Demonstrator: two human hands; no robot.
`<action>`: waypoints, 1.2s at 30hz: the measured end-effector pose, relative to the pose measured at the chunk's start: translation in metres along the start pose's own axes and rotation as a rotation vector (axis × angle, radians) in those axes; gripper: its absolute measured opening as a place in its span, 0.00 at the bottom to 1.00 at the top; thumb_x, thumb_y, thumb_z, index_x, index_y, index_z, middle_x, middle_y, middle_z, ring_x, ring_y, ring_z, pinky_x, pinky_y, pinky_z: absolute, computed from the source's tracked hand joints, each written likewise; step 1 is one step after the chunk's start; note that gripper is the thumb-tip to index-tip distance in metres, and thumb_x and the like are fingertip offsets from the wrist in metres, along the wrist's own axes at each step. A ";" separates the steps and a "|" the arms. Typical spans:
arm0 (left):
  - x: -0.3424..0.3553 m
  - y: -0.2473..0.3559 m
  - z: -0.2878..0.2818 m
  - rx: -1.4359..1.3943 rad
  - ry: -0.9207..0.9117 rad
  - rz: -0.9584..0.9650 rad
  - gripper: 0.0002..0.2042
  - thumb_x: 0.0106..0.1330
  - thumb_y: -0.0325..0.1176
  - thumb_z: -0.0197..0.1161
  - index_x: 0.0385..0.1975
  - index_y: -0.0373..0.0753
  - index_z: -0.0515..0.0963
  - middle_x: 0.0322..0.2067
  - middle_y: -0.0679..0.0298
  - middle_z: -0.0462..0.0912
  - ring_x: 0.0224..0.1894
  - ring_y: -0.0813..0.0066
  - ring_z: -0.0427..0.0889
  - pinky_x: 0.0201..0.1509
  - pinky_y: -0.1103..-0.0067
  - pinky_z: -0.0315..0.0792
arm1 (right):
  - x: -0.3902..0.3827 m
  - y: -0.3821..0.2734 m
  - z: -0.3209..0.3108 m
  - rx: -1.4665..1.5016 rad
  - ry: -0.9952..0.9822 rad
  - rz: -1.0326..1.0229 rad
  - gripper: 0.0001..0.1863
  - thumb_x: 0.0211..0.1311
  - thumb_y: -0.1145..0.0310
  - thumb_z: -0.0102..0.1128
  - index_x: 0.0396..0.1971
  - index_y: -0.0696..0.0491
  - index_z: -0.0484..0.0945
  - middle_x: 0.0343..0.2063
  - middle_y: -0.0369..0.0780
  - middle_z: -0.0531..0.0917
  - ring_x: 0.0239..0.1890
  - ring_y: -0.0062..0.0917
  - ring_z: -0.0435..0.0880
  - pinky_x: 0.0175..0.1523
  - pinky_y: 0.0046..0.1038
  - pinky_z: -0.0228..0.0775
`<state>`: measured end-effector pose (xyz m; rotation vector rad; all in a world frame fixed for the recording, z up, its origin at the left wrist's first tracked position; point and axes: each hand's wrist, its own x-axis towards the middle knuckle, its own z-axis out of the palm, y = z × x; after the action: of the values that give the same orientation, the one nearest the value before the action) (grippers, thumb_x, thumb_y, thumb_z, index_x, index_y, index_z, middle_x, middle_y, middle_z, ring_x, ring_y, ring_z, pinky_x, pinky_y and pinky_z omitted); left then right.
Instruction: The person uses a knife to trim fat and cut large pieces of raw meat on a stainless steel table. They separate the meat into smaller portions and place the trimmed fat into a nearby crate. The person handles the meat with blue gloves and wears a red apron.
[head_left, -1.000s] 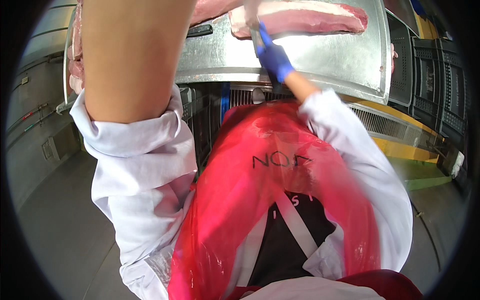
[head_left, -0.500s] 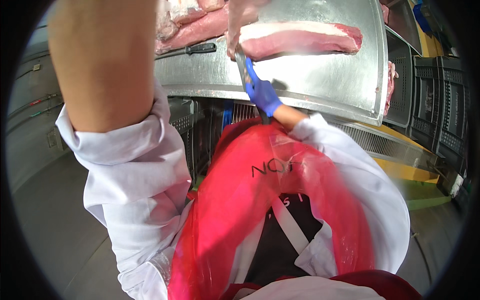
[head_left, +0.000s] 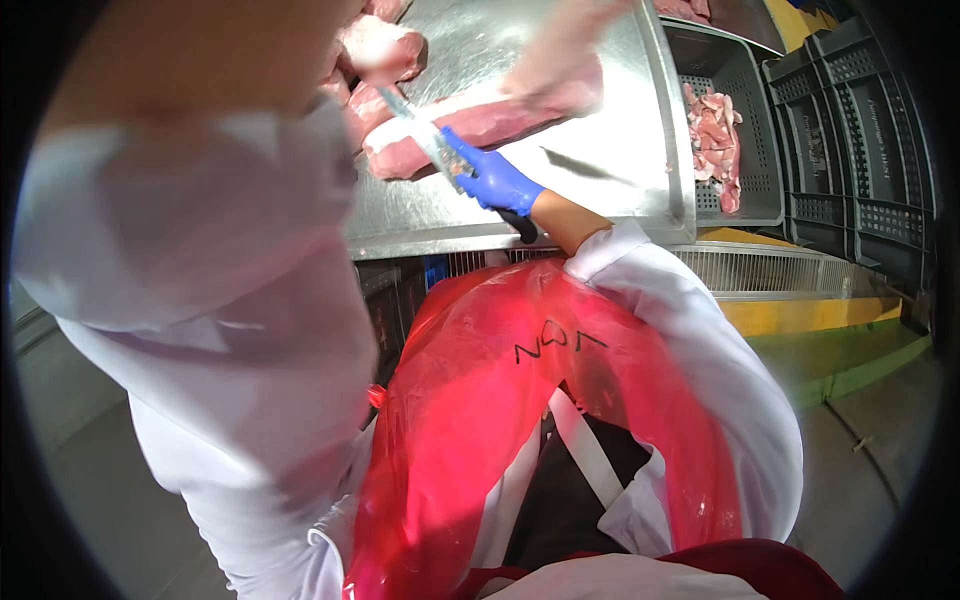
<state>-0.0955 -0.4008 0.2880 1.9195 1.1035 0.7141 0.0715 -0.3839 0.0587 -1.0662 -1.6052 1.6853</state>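
My right hand [head_left: 495, 178], in a blue glove, is closed on a knife with a black handle [head_left: 522, 224], its blade slanting up-left over a long pink loin [head_left: 400, 157] with a pale fat layer, lying on the metal work surface [head_left: 640, 190]. My left forearm fills the upper left, and its hand is beyond the top edge, out of view. A motion-blurred pinkish strip [head_left: 555, 55] extends above the loin toward the top edge; I cannot make out what it is. More meat pieces [head_left: 385, 50] sit at the surface's upper left.
A grey perforated crate [head_left: 760, 195] holding meat scraps [head_left: 712, 145] stands right of the work surface. Dark crates [head_left: 850, 140] lie farther right, and a metal tray of meat [head_left: 685, 10] is at the top. Below are a grating [head_left: 770, 270] and a yellow ledge [head_left: 820, 315].
The view has swung, bringing the crate of scraps into fuller view. The loin appears farther left and lower, my right hand lower than a second ago, and the blurred pink strip farther right.
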 end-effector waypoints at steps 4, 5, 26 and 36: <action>0.062 -0.008 0.004 0.078 -0.230 0.083 0.17 0.71 0.40 0.60 0.49 0.32 0.76 0.41 0.56 0.83 0.38 0.69 0.83 0.49 0.73 0.74 | -0.007 0.068 -0.102 -0.079 0.438 -0.083 0.38 0.73 0.61 0.52 0.78 0.38 0.48 0.36 0.40 0.82 0.28 0.23 0.78 0.40 0.28 0.77; 0.075 0.005 0.000 0.145 -0.257 0.055 0.18 0.71 0.41 0.61 0.50 0.32 0.76 0.42 0.56 0.83 0.39 0.69 0.83 0.50 0.72 0.74 | -0.014 0.050 -0.121 -0.104 0.427 0.040 0.37 0.72 0.64 0.51 0.78 0.39 0.49 0.37 0.43 0.83 0.29 0.27 0.81 0.41 0.30 0.77; 0.017 -0.293 0.073 0.740 0.176 -0.072 0.34 0.55 0.61 0.67 0.51 0.38 0.75 0.46 0.52 0.78 0.48 0.50 0.77 0.50 0.58 0.70 | -0.053 0.007 -0.132 -0.381 0.439 0.433 0.37 0.68 0.66 0.54 0.76 0.36 0.55 0.47 0.51 0.84 0.39 0.34 0.85 0.50 0.36 0.76; 0.002 -0.267 0.085 0.718 0.174 -0.056 0.30 0.57 0.57 0.68 0.47 0.36 0.75 0.44 0.50 0.77 0.46 0.46 0.77 0.48 0.56 0.70 | -0.069 0.032 -0.096 -0.134 0.501 0.397 0.42 0.64 0.71 0.56 0.77 0.40 0.51 0.44 0.45 0.85 0.29 0.22 0.83 0.39 0.26 0.78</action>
<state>-0.1453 -0.3475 0.0172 2.4288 1.6787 0.4899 0.1927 -0.3948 0.0418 -1.8027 -1.2451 1.3899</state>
